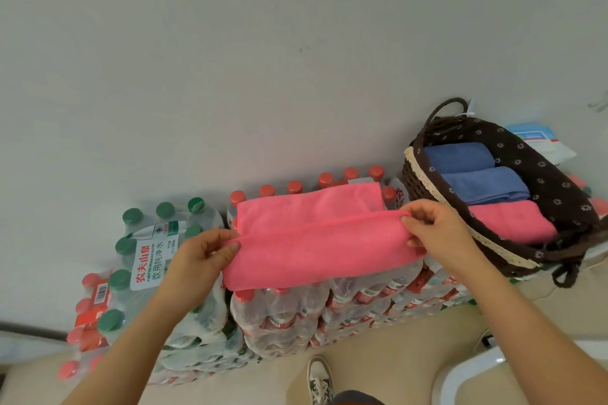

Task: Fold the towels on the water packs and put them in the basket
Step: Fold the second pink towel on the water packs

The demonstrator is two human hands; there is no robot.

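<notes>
A soft pink microfibre towel lies half-folded on shrink-wrapped red-capped water packs. The left hand and right hand each pinch an end of the fold with their fingers. The towel is probably light and limp, best held by its edges, beside the dark wicker basket.

Pink towel half-folded atop red-capped water packs.

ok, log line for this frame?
step: folding pink towel on water packs | left hand: pinches left end | right hand: pinches right end | basket: three towels inside
</notes>
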